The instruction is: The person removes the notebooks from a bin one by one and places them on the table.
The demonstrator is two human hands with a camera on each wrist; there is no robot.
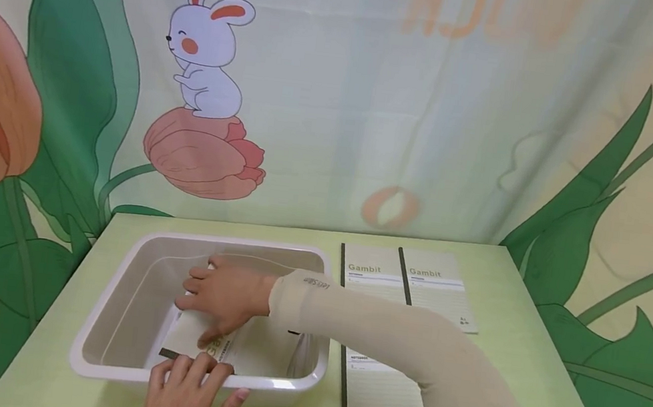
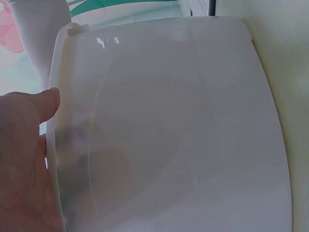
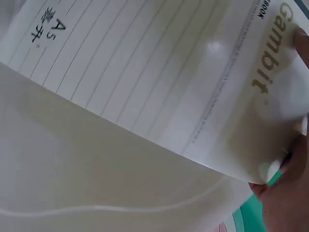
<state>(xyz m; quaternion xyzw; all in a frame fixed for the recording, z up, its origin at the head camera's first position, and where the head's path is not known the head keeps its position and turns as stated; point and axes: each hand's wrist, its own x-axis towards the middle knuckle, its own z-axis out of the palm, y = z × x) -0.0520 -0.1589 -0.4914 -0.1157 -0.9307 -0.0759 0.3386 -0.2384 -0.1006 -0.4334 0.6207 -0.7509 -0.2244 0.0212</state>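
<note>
In the head view, my right hand (image 1: pixel 231 297) reaches inside a pale plastic basin (image 1: pixel 87 337). It pinches a Gambit notebook (image 1: pixel 190 336) with a white cover and dark spine. The right wrist view shows the lined cover of the notebook (image 3: pixel 159 72) tilted over the basin's inner wall (image 3: pixel 96 159), with the thumb on the cover and the fingers at its edge. My left hand (image 1: pixel 186 392) grips the basin's near rim, fingers over the top and thumb outside. The outer wall of the basin (image 2: pixel 169 121) fills the left wrist view. Part of the notebook is hidden by my right hand.
Two Gambit notebooks (image 1: pixel 370 269) (image 1: pixel 432 286) lie side by side right of the basin. Another notebook (image 1: pixel 385 405) lies nearer, partly covered by my right sleeve (image 1: pixel 385 324). A printed curtain (image 1: pixel 323 129) hangs behind the green table (image 1: pixel 499 384).
</note>
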